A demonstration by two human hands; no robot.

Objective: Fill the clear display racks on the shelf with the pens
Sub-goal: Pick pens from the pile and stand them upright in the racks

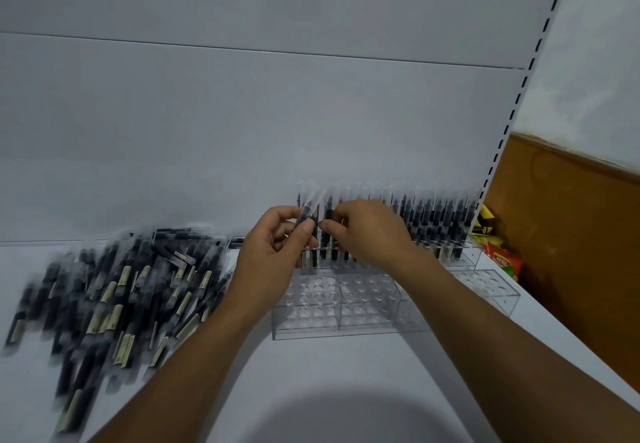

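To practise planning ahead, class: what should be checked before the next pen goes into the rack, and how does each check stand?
1. Left hand grips a pen: ok.
2. Right hand free: cannot tell; it pinches near the pen, blurred.
3. Rack has empty holes in front: ok.
4. Back-row pens stand in their holes: ok.
5. Pile has pens to draw from: ok.

One view only: wide-angle camera on the person's head, above the shelf (381,356), facing forward and down toward its back panel (242,113). Range close; shelf fills lower frame.
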